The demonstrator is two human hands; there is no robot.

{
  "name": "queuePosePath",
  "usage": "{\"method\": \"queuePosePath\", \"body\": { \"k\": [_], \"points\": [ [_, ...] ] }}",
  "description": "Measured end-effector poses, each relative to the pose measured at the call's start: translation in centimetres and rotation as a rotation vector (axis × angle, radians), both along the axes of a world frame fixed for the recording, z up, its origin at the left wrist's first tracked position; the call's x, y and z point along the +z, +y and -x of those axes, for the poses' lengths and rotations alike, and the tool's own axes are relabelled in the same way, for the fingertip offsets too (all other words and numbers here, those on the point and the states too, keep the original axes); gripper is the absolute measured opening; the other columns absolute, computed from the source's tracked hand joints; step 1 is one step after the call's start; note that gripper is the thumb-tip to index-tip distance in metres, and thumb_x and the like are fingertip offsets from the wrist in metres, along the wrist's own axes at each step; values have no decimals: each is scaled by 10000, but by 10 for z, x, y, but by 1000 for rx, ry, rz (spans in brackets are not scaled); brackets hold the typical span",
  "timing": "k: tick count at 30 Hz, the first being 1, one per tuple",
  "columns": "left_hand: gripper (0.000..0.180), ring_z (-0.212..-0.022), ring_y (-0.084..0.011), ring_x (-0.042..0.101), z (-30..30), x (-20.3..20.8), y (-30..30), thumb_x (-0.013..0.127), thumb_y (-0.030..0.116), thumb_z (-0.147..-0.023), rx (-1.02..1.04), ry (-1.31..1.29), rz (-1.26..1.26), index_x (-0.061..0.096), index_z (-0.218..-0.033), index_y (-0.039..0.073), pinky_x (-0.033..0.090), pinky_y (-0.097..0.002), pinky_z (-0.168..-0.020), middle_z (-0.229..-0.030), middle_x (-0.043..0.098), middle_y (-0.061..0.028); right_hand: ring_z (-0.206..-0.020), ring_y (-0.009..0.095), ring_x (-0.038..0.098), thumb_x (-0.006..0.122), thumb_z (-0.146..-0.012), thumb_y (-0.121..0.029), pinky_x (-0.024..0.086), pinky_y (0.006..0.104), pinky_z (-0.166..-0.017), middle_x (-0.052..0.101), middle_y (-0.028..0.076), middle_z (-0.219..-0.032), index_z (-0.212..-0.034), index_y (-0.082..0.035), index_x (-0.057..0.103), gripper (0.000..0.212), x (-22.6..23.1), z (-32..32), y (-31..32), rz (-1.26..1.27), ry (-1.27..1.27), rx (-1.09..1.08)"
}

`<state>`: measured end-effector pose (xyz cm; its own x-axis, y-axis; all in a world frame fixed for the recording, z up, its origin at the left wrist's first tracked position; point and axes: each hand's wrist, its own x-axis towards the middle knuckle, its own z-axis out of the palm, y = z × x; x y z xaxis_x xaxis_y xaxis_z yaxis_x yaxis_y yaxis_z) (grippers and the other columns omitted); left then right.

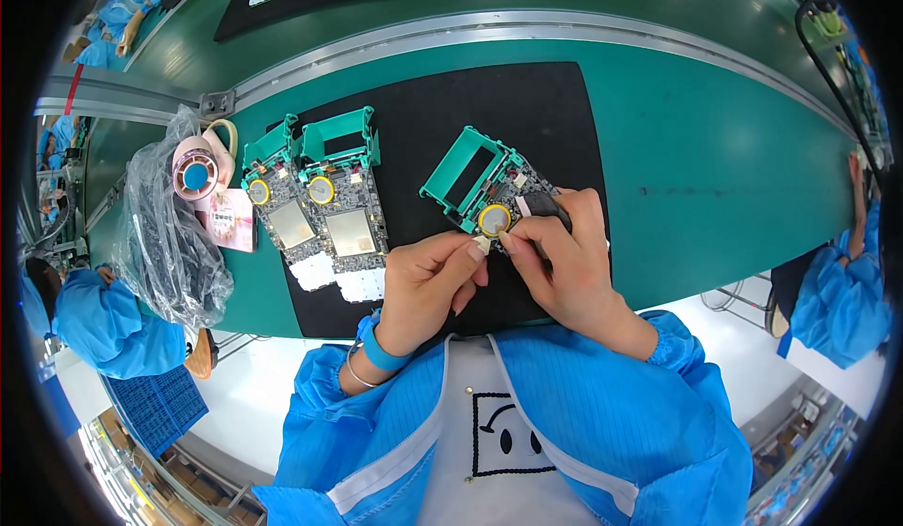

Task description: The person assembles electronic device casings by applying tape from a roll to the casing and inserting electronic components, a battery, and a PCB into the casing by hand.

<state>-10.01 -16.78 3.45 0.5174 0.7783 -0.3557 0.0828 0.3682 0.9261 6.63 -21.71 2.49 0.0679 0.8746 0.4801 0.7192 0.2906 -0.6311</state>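
Observation:
A circuit board [536, 183] with a green plastic frame [450, 170] at its upper left is in front of me. It carries a round coin cell [494, 219] with a yellow rim. My right hand [576, 261] grips the board's right side, fingers curled by a dark block with a white label [544, 206] and fingertip beside the cell. My left hand [425, 277], a blue band on its wrist, is closed in a pinch on a small white connector [483, 242] just below the cell. Whether the connector touches the board cannot be made out.
Two similar boards [352, 223] with green frames lie to the left on a black mat [414, 103]. Beyond them are a clear plastic bag [169, 234], a small pink fan [195, 174] and a pink box [231, 219]. A metal rail [489, 25] crosses the far side. Other people sit both sides.

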Motion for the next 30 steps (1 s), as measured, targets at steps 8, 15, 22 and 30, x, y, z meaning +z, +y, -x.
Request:
{"method": "queuePosePath", "body": {
  "k": [8, 15, 22, 30],
  "points": [
    [237, -451, -35, 444, 2, -2, 1, 521, 123, -928, -16, -17, 8, 626, -783, -33, 311, -193, -408, -605, 554, -14, -788, 279, 498, 718, -724, -47, 445, 404, -762, 502, 125, -878, -822, -50, 606, 149, -1, 1, 1, -21, -9, -5],
    [236, -444, -23, 429, -1, -2, -3, 522, 112, -926, 22, 16, -26, 609, -754, -23, 303, -189, -405, -550, 523, 3, -763, 250, 512, 725, -698, -43, 426, 452, -862, 530, 89, -826, -821, -57, 621, 162, -4, 0, 0, -53, -15, 10],
    [223, -432, -40, 424, -1, -8, -4, 521, 111, -931, 27, 14, -77, 611, -788, -34, 279, -185, -382, -606, 551, -25, -653, 224, 482, 716, -700, -37, 358, 388, -618, 528, 66, -726, -894, -66, 642, 209, 3, 1, -6, -60, -154, -36],
    [222, -435, -33, 418, 0, -7, -3, 522, 117, -932, 9, 21, -105, 606, -788, -29, 276, -182, -384, -602, 546, -15, -611, 236, 497, 667, -739, 10, 376, 335, -566, 564, 87, -730, -970, -21, 597, 244, 2, 18, -4, -73, -10, -29]
  ]
}}
